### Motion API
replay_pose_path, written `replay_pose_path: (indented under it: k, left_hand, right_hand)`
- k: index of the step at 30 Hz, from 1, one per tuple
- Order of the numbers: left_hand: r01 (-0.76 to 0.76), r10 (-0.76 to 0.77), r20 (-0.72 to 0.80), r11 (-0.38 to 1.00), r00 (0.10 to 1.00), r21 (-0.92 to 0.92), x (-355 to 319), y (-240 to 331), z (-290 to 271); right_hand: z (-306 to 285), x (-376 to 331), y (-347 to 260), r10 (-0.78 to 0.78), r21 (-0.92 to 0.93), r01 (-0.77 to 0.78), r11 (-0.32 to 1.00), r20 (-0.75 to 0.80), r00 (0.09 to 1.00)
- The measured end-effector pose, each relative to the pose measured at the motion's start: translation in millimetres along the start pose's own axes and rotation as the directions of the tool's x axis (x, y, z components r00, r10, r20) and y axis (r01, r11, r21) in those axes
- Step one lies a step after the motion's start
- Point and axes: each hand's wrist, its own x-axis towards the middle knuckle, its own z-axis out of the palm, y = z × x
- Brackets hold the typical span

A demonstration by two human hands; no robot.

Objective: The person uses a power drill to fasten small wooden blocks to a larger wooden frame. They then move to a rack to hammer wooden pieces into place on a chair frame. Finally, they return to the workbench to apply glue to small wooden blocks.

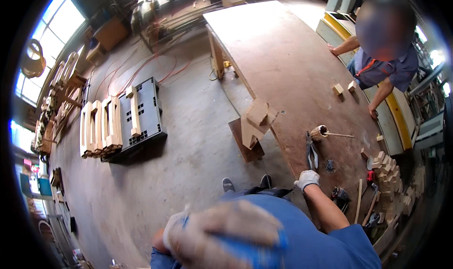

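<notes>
My left hand [222,229], in a dirty pale glove with blue on it, is raised close in front of my body. Motion smears it, so its fingers and anything in them are unclear. My right hand [307,178], in a white glove, rests at the near edge of the brown workbench [288,56]. Its fingers look curled, and what lies under them is hidden. Just beyond it lie pliers [311,152] with dark handles. Beside these sits a small round brown container [319,132] with a stick [339,135] extending from it. An angled wooden piece [255,122] overhangs the bench's left edge.
Across the bench, a person [384,68] leans with both hands on it, near two wooden blocks [338,89]. Stacked blocks [389,174], a red-handled tool [370,176] and wood strips lie at right. Wooden frames [101,127] stand by a black pallet [148,106]. Red hoses [137,68] cross the floor.
</notes>
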Motion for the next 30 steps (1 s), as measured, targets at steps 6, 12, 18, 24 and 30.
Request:
replay_pose_path:
  k: [6,12,18,24,30]
  left_hand:
    - [0.815,-0.719,-0.417,0.570,0.556,0.104,-90,-34,-23]
    - [0.911,-0.753,-0.551,0.411,0.359,0.032,-161,-83,-22]
    - [0.915,-0.722,-0.589,0.396,0.363,0.078,-172,-88,-25]
    - [0.920,-0.723,-0.599,0.387,0.346,0.064,-171,-97,-26]
    - [0.914,-0.734,-0.561,0.391,0.383,0.113,-159,-100,-22]
  right_hand:
    - [-65,-26,-10,-0.173,0.274,0.288,0.918,-0.377,0.910]
    - [-157,-26,-69,-0.115,0.426,0.740,0.521,-0.824,0.555]
    - [-212,-33,-84,0.030,0.399,0.840,0.369,-0.908,0.418]
    - [-241,-35,-106,-0.270,0.224,0.655,0.722,-0.780,0.565]
    - [-240,-7,-142,-0.300,0.159,0.440,0.884,-0.530,0.793]
